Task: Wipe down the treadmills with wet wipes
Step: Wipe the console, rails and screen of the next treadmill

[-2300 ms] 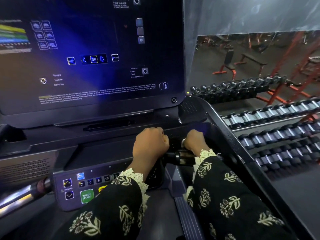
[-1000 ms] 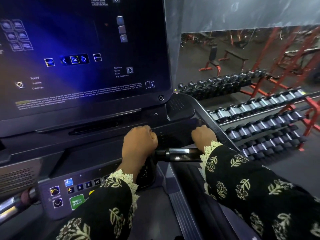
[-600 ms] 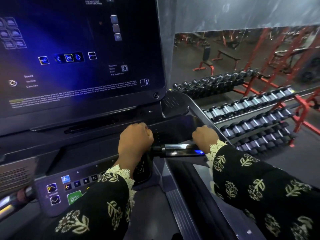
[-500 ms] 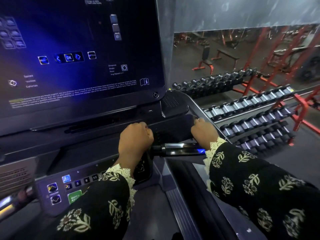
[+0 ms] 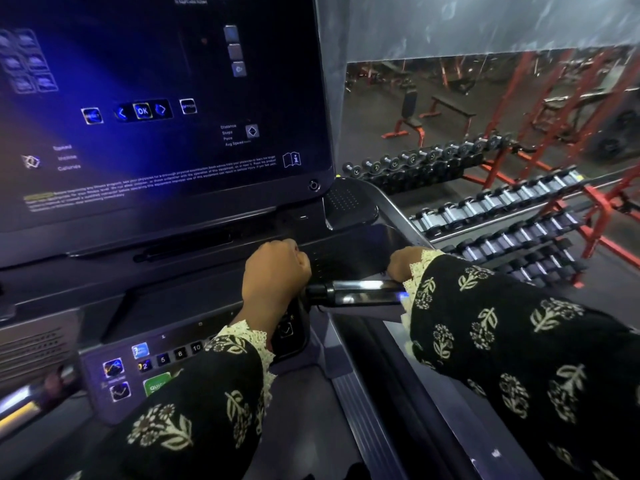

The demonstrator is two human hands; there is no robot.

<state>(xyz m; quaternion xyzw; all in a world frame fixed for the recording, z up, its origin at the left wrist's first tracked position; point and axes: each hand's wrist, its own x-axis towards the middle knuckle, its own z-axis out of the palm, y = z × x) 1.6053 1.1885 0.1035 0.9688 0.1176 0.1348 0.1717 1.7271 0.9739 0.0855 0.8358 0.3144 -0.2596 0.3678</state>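
Dumbbell racks (image 5: pixel 502 216) border handlebar (image 5: pixel 360 291) between fisted left hand (image 5: pixel 273 271), right hand (image 5: pixel 400 263); grip contents unseen.

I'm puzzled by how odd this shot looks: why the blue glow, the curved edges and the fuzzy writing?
Head view: a blue sheen washes across the console screen, whose small print is too blurred to read. Head view again: a bright glare streak sits on the handlebar. Same view: the wide-angle lens bows the screen's edge and the dumbbell racks, and the gym is dimly lit.
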